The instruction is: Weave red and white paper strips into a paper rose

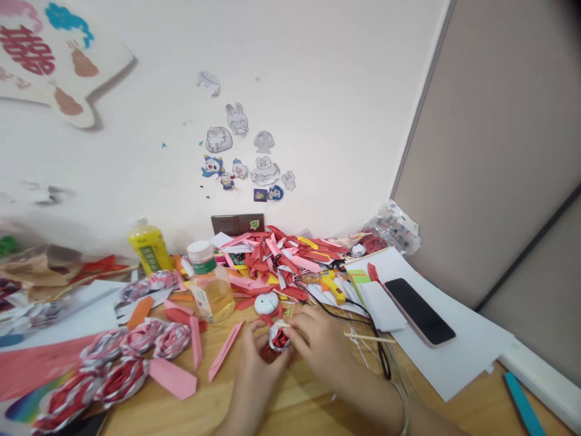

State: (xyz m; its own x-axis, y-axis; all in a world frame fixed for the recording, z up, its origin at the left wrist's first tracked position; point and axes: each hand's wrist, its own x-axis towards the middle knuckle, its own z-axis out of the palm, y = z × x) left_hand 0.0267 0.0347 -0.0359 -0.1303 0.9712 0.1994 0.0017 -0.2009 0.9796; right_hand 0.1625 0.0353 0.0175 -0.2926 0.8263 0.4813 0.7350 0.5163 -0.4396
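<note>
My left grip (255, 354) is closed round a red-and-white folded-paper coil (279, 339), held just over the near-middle of the bench (181, 418); my right grip (320, 336) is pinched on what I take to be a wooden stick (370, 337), its pale tip against the coil's top edge. Squeezing too hard on the left could crush the folds; too loose, and the coil could spring open; if the stick skids, it could tear the paper or jab my left fingers.

To my right, the black cable (385, 357) lies close by my forearm; a snag there could drag the yellow glue gun (333, 286), and if that is hot, which I cannot tell, its nozzle could mark the folded strips (276, 260) heaped beside it. Past my left hand, the earbud case (266, 303) is near enough for a stray knuckle to knock.

As for writing, the white-capped jar (211, 284) has pale letters on green, too blurred for me to trust; the yellow drink bottle (151, 248) behind it has a green label with characters too small to read; farthest off, the wall plaque (104, 66) shows a large red 囍, the one sign I can read.
</note>
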